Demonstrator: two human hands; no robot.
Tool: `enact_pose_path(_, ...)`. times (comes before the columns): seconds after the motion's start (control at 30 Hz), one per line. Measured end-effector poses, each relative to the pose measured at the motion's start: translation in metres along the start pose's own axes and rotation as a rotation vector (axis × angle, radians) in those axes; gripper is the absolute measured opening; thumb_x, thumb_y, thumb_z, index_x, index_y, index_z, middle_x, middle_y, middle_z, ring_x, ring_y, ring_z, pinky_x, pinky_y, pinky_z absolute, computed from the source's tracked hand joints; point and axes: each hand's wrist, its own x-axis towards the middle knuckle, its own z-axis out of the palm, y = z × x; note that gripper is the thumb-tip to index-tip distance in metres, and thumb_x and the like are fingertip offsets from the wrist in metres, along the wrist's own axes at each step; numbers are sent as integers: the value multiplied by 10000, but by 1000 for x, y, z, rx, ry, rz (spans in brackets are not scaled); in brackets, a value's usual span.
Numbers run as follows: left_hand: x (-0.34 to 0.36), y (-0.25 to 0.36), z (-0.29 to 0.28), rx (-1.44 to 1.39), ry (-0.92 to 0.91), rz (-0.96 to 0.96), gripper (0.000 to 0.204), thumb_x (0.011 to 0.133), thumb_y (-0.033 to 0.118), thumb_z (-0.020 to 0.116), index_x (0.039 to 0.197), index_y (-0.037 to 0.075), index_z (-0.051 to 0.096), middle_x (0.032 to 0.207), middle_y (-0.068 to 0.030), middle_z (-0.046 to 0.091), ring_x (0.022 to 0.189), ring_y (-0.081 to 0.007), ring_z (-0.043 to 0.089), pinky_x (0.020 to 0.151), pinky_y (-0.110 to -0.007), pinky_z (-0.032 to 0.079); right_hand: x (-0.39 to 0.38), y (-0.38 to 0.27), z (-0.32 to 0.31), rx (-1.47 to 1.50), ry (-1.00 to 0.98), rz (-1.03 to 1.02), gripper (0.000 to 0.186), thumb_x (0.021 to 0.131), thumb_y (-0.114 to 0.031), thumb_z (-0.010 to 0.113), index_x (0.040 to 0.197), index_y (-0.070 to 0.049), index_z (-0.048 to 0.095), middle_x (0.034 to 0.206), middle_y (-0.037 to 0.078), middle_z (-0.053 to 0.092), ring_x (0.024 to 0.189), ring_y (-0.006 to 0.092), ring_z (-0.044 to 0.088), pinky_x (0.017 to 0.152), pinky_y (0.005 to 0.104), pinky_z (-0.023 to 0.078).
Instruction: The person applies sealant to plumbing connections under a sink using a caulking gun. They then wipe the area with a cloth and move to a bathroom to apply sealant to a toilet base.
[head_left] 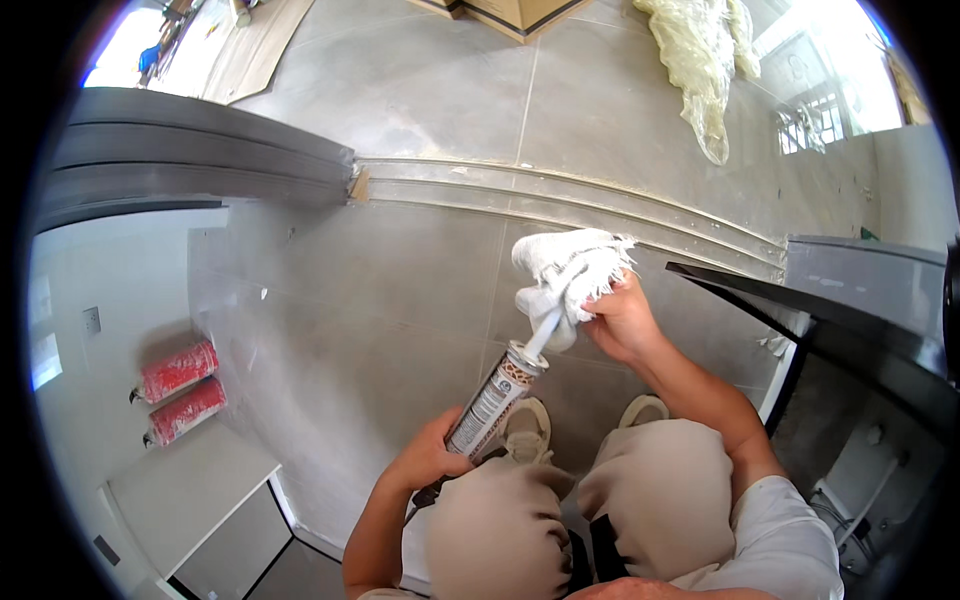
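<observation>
My left hand (432, 452) is closed around the lower end of a sealant cartridge (490, 405), which tilts up and to the right in front of my knees. A dark part, perhaps of a caulking gun, shows below that hand, mostly hidden by my leg. From the cartridge's upper end a pale nozzle (543, 335) points into a white rag (572, 262) with frayed edges. My right hand (622, 318) grips the rag, bunched against the nozzle; the nozzle's tip is hidden in its folds.
A door track (450, 190) crosses the tiled floor ahead, meeting a grey frame (200, 150) at left. Two red fire extinguishers (188, 410) stand by the left wall. Beyond lie a cardboard box (525, 15) and crumpled plastic sheeting (700, 70). A black-edged panel (745, 297) juts in from the right.
</observation>
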Motion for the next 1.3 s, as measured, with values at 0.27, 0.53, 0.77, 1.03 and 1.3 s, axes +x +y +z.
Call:
enact_pose_path(0.27, -127, 105, -16, 497, 517, -32, 343, 731, 85, 662, 1049, 63, 535, 823, -128, 608, 785, -385, 623, 690, -460, 496, -14, -12, 141, -151, 219, 132, 289, 845, 163, 628, 1086, 5, 655, 1050, 109, 724, 939, 214, 708, 819, 362, 571)
enact_pose_path(0.53, -302, 227, -23, 421, 509, -145, 359, 739, 170, 688, 1051, 71, 541, 855, -155, 626, 824, -411, 640, 727, -497, 504, -102, -83, 337, -205, 420, 151, 317, 826, 141, 650, 1102, -16, 644, 1042, 89, 711, 933, 222, 703, 751, 361, 570)
enact_pose_path(0.77, -390, 372, -45, 471, 434, -104, 426, 733, 205, 705, 1118, 97, 557, 895, -143, 675, 871, -386, 675, 751, -461, 523, -147, -188, 455, -30, 546, -85, 356, 819, 175, 625, 1101, -41, 644, 997, 61, 710, 848, 195, 697, 695, 341, 566)
enact_pose_path(1.03, -350, 561, -97, 501, 486, 84, 428, 741, 183, 717, 1128, 79, 568, 874, -149, 670, 845, -392, 667, 739, -468, 519, -46, -409, 499, -101, 607, -544, 257, 856, 91, 633, 1074, -35, 682, 963, 45, 704, 798, 147, 663, 687, 294, 538)
enact_pose_path(1.3, -242, 814, -201, 60, 837, 471, 377, 657, 28, 727, 946, 64, 488, 739, -32, 482, 688, -170, 479, 639, -326, 443, 54, -572, 567, -215, 484, -525, 353, 895, 119, 589, 1200, -54, 629, 1058, 33, 685, 885, 142, 666, 743, 284, 543)
